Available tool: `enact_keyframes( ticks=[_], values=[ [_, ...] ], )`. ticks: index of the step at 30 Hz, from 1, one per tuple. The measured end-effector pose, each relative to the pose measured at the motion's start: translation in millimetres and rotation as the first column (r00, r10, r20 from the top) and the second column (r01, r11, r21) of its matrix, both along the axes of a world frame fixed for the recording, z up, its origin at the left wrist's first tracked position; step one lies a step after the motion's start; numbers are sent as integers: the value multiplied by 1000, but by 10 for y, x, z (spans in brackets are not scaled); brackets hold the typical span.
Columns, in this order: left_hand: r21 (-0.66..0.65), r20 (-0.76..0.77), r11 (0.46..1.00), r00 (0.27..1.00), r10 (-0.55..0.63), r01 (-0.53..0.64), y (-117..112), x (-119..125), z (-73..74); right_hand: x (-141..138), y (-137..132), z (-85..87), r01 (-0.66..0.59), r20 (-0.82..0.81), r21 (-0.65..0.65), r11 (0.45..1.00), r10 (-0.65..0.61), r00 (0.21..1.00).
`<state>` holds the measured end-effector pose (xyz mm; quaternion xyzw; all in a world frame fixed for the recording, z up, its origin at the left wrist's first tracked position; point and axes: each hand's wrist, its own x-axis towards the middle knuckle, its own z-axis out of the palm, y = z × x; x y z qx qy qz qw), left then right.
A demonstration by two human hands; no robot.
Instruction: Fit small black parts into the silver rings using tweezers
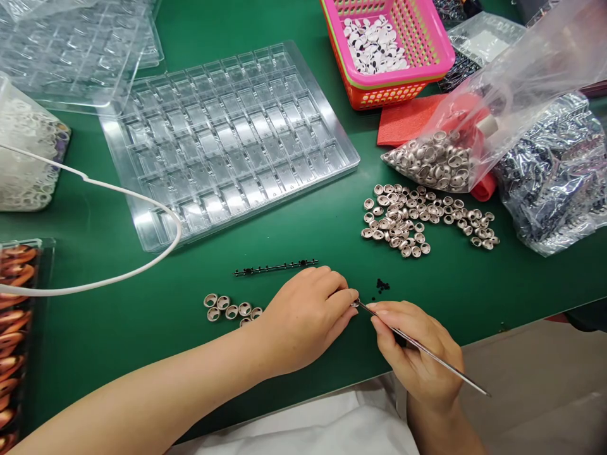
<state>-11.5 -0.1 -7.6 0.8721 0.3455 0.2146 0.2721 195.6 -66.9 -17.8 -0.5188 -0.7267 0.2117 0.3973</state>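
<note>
My left hand rests on the green mat with its fingers pinched on a small metal cup at the fingertips. My right hand grips thin metal tweezers whose tip touches that cup. A short row of finished metal cups lies just left of my left hand. A thin black parts strip lies above it. A few tiny black bits sit just beyond the tweezer tip. A loose pile of metal cups lies farther to the right.
A clear compartment tray lies in the middle, with more clear trays behind. A pink basket of white pieces, a clear bag of cups, a red cloth and a silvery bag stand on the right. A white cable loops on the left.
</note>
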Motion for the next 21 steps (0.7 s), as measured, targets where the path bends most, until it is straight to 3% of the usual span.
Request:
enact_keyframes(
  ticks=[21],
  values=[
    [-8,-2,1000,1000,16,-16,-18,-2,-38,-7,9,2,-8,-18,-10,1000,8,1000]
  ],
)
